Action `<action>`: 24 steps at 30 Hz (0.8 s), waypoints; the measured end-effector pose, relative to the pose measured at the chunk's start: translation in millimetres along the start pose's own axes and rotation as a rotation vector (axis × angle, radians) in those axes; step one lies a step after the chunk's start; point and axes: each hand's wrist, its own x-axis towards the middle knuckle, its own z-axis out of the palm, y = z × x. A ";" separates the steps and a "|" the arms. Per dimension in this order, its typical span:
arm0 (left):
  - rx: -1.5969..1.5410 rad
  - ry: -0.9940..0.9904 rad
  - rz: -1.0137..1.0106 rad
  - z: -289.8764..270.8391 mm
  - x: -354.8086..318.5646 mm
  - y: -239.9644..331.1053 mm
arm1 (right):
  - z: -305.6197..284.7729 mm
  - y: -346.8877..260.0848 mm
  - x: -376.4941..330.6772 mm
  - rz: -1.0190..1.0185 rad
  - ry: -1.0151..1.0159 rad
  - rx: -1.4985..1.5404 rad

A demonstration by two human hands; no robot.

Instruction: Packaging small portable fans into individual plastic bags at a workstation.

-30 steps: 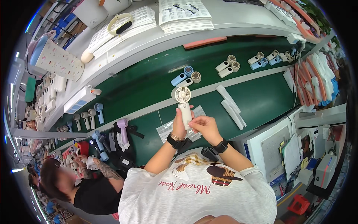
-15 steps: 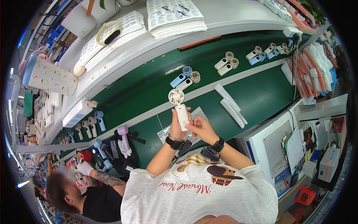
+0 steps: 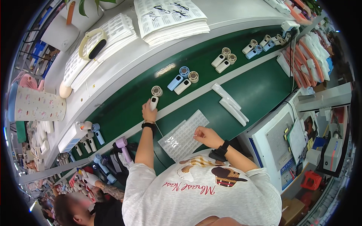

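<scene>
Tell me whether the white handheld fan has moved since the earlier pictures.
Yes. The white handheld fan has gone from above the white grid sheet, near the chest, out onto the green conveyor belt, with the left hand gripping its handle.

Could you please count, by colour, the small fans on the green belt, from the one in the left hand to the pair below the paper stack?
White or cream fans: 4, one of them in the left hand
Blue fans: 1
Total: 5
</scene>
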 end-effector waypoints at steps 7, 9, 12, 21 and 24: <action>0.141 -0.089 0.051 -7.3 -62.0 51.8 | -11.7 -4.6 -11.4 0.030 0.026 -0.080; 0.169 -0.213 0.088 1.5 -94.0 72.9 | -13.2 -3.8 -15.3 0.015 0.027 -0.082; 0.208 -0.280 0.052 18.3 -122.5 86.2 | -13.4 -5.5 -21.2 -0.021 0.049 -0.086; 0.093 -0.404 0.349 -5.3 -139.5 161.6 | -27.8 -13.3 -35.0 -0.561 0.338 -0.592; 0.040 -0.392 0.434 -16.7 -144.9 188.9 | -37.1 -12.1 -41.9 -0.621 0.253 -0.571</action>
